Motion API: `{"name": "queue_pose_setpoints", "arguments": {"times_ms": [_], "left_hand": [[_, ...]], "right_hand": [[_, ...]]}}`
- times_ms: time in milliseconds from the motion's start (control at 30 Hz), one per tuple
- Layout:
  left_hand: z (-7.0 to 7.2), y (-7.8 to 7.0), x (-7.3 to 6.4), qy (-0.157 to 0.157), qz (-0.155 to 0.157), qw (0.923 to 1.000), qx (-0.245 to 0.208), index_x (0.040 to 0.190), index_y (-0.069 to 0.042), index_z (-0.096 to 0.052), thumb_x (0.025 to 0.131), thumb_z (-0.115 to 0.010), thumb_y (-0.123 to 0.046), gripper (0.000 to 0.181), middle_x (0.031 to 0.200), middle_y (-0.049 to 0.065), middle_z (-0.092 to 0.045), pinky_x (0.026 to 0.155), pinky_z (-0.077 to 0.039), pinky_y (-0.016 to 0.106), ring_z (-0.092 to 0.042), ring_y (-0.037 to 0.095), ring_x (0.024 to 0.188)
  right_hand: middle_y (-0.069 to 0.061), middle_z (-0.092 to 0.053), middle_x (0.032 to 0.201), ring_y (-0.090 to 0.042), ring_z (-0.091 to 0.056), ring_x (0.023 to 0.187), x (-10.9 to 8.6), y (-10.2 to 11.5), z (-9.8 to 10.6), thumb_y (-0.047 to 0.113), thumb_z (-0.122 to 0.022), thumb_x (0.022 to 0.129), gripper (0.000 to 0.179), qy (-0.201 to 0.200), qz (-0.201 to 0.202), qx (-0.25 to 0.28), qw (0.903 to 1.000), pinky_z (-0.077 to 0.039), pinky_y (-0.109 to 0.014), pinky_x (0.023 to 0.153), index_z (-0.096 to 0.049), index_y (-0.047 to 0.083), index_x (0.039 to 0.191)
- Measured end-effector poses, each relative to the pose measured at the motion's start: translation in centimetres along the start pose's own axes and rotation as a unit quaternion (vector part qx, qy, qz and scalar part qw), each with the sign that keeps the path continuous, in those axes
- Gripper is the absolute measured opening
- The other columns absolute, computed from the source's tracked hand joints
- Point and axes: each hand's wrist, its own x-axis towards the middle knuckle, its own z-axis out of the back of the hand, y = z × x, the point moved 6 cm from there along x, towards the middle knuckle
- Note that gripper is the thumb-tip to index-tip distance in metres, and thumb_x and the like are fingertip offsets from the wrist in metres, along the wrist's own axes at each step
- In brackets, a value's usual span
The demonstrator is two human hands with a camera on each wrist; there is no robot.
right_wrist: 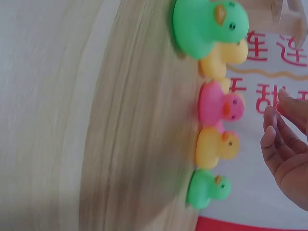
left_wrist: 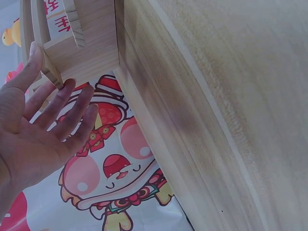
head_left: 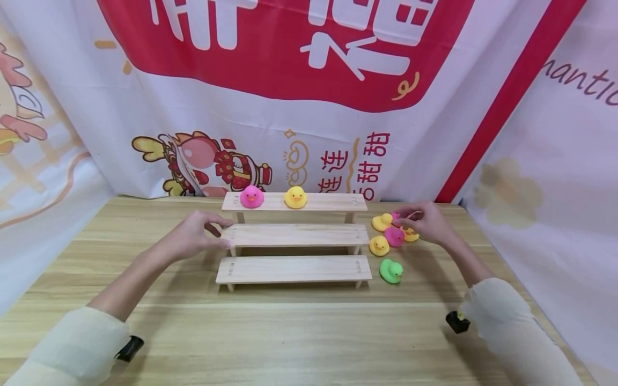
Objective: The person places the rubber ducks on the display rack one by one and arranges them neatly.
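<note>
My left hand (head_left: 195, 236) holds the left end of the middle step of a three-tier wooden stand (head_left: 294, 235). In the left wrist view its thumb and fingers lie on either side of the plank end (left_wrist: 52, 70). My right hand (head_left: 425, 220) hovers over a group of rubber ducks on the table, fingers loosely bent, with nothing visible between them in the right wrist view. Near its fingertips are a yellow duck (head_left: 382, 222) and a pink duck (head_left: 394, 236). Part of another yellow duck (head_left: 410, 235) shows below the hand, and a green duck (right_wrist: 207, 188) appears in the right wrist view.
A pink duck (head_left: 251, 197) and a yellow duck (head_left: 295, 198) sit on the top step. Beside the stand's right end are another yellow duck (head_left: 379, 246) and a green duck (head_left: 391, 271). A printed cloth (head_left: 299, 118) hangs behind the wooden table (head_left: 289, 343).
</note>
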Motion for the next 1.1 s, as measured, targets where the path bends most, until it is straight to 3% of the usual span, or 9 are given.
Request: {"name": "queue_pose_setpoints", "arguments": {"times_ms": [300,633,833,1100], "left_hand": [[-0.1,0.1,0.0,0.001,0.006,1.0000,0.000,0.127,0.008,-0.069,0.086,-0.086,-0.014,0.049,0.126,0.025,-0.070,0.080,-0.058,0.036,-0.070,0.031,0.099],[-0.1,0.1,-0.1,-0.003,-0.007,0.9999,-0.007,0.125,0.009,-0.069,0.085,-0.086,-0.013,0.049,0.122,0.026,-0.071,0.080,-0.058,0.034,-0.071,0.030,0.097],[0.0,0.1,-0.1,-0.001,-0.003,1.0000,-0.008,0.125,0.010,-0.069,0.085,-0.086,-0.013,0.049,0.123,0.026,-0.070,0.079,-0.059,0.033,-0.071,0.031,0.098],[0.0,0.1,-0.1,0.000,-0.003,1.0000,-0.005,0.125,0.010,-0.069,0.086,-0.086,-0.012,0.049,0.123,0.026,-0.070,0.080,-0.059,0.036,-0.071,0.031,0.098]], "right_hand": [[-0.026,-0.073,0.106,-0.035,-0.069,0.095,-0.7,-2.0,1.1,0.005,-0.074,0.095,0.029,-0.027,-0.001,-0.006,0.9996,-0.055,-0.018,0.072,-0.071,-0.012,0.119],[-0.032,-0.070,0.107,-0.035,-0.072,0.086,-0.9,-4.0,1.4,0.003,-0.075,0.094,0.030,-0.036,0.006,-0.008,0.9993,-0.055,-0.018,0.066,-0.069,-0.016,0.116],[-0.033,-0.070,0.107,-0.035,-0.071,0.087,-1.2,-5.2,2.1,0.001,-0.074,0.093,0.030,-0.046,-0.011,-0.013,0.9988,-0.054,-0.019,0.064,-0.068,-0.017,0.116],[-0.036,-0.067,0.114,-0.024,-0.075,0.076,-1.4,-6.6,2.4,0.002,-0.073,0.094,0.034,-0.047,-0.045,-0.005,0.9979,-0.052,-0.020,0.060,-0.064,-0.018,0.121]]}}
